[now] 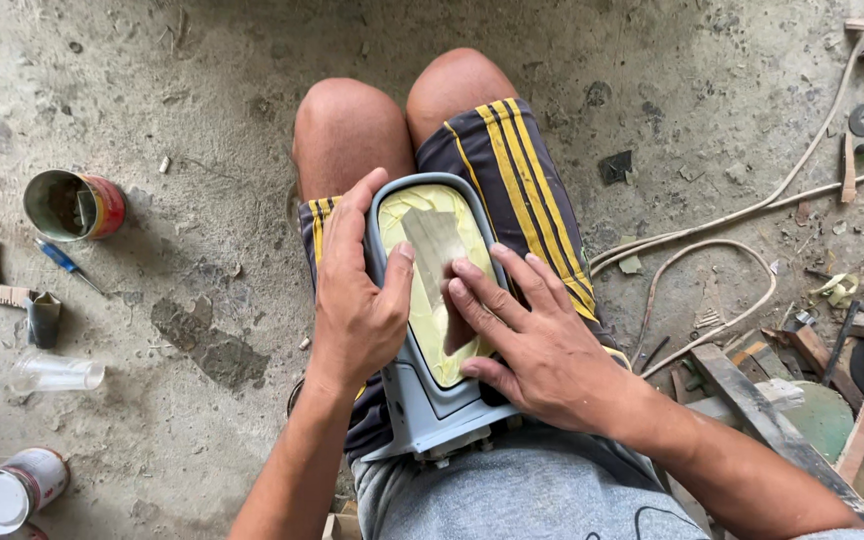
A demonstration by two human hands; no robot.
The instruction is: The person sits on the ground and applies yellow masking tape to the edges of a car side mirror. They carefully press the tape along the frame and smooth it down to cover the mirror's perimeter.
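Observation:
A grey vehicle side-mirror housing (422,400) rests on my lap, its face covered with yellowish masking tape (422,215). My left hand (357,290) grips the housing's left rim, thumb lying over the taped face. My right hand (527,335) lies flat on the right side of the face, fingers together, pressing a small piece of brownish sandpaper (435,240) against the tape. My knees and dark shorts with yellow stripes (522,170) show above the mirror.
On the concrete floor at left lie an open red tin (74,205), a blue-handled screwdriver (64,262), a clear plastic cup (52,373) and a closed can (14,490). Pale hoses (732,215), wood scraps (752,400) and small tools clutter the right.

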